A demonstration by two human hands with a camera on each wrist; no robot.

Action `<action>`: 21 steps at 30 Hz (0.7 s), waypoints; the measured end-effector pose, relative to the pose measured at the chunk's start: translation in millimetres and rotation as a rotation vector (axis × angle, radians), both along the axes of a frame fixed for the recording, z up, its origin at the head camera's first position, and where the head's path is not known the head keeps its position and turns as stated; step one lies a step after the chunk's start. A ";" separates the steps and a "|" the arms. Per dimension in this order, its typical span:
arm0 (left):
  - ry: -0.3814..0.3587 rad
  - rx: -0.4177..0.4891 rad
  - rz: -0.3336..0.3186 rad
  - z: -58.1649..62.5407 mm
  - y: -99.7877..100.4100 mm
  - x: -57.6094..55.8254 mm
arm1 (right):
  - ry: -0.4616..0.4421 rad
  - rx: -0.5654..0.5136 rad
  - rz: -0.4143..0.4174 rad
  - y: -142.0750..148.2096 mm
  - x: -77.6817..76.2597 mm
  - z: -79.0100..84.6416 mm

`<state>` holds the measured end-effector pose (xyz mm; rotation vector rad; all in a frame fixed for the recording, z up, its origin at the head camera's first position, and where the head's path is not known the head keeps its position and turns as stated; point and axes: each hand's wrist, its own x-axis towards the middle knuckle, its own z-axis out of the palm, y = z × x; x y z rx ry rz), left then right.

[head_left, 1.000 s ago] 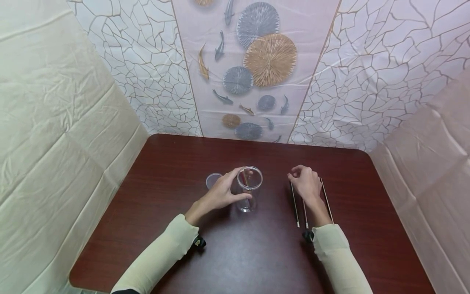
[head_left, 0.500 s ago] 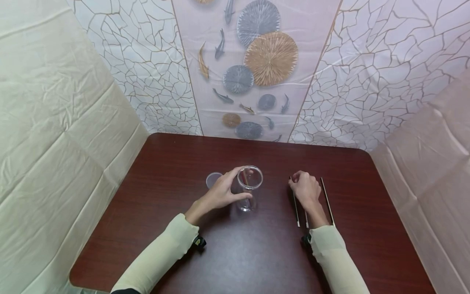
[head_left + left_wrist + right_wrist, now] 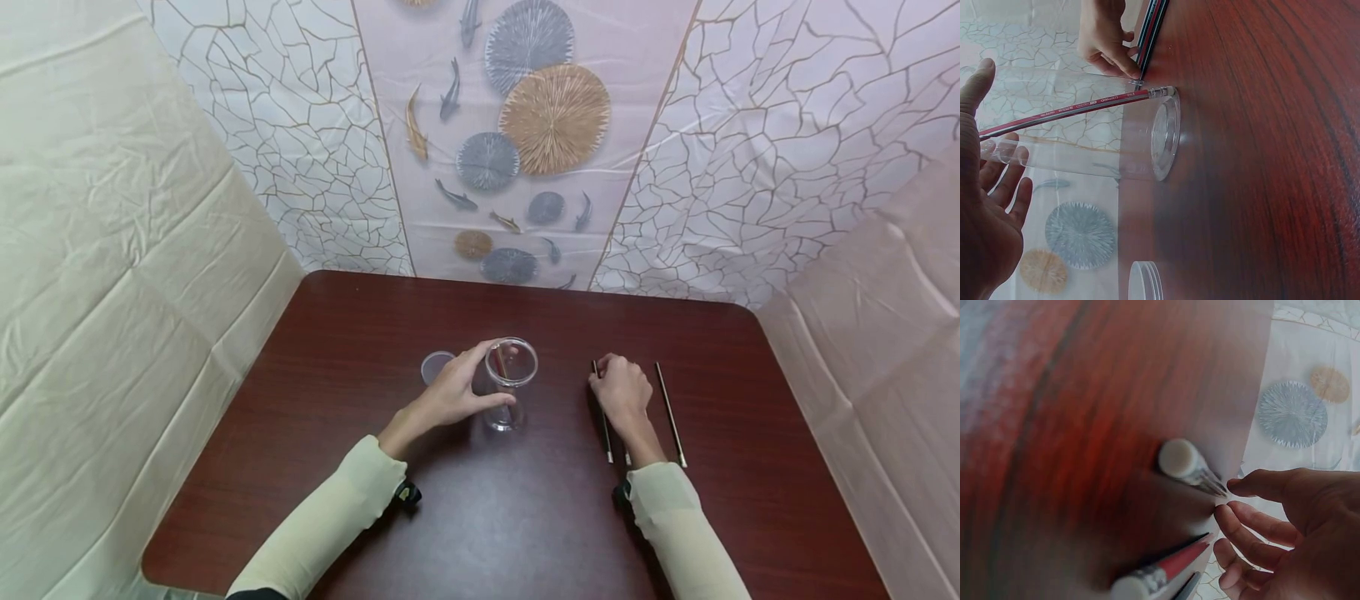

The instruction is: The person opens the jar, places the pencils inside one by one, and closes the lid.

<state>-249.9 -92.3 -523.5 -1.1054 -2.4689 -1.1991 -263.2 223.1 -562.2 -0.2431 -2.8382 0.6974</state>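
My left hand [image 3: 448, 397] holds a clear, open-topped jar [image 3: 519, 388] that stands upright on the table, thumb on its near side and fingers round the far side. One red and black striped pencil [image 3: 1079, 110] leans inside the jar, eraser end down. To the right, my right hand [image 3: 624, 387] pinches the far end of the leftmost of three loose pencils [image 3: 604, 429] between thumb and index finger. Its white eraser end [image 3: 1179, 457] points towards the right wrist camera. Beneath that hand and wrist, a second pencil [image 3: 1179, 564] is mostly hidden in the head view.
A third pencil [image 3: 670, 410] lies to the right of the right hand. Behind the left hand is a round clear lid [image 3: 434, 367], flat on the dark red-brown table [image 3: 360, 325]. Patterned cloth [image 3: 510, 200] hangs at the table's back edge.
My right hand has come down and slightly nearer, onto the leftmost loose pencil, its fingers closing at the far end. The left hand and jar stay in place.
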 end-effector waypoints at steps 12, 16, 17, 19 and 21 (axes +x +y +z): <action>-0.013 -0.008 -0.002 0.5 -0.1 -0.9 | 0.062 0.000 -0.048 -5.5 0.8 -4.8; -0.018 -0.013 0.002 -0.2 0.1 -0.7 | 0.072 -0.025 -0.065 -5.9 0.8 -6.8; -0.017 -0.013 0.004 -0.3 0.2 -0.6 | 0.070 -0.033 -0.069 -5.8 0.9 -7.1; -0.015 -0.014 0.006 -0.3 0.5 -0.2 | 0.067 -0.043 -0.075 -5.6 1.3 -7.3; -0.015 -0.016 0.009 -0.1 0.6 0.3 | 0.056 -0.056 -0.081 -5.5 2.0 -6.8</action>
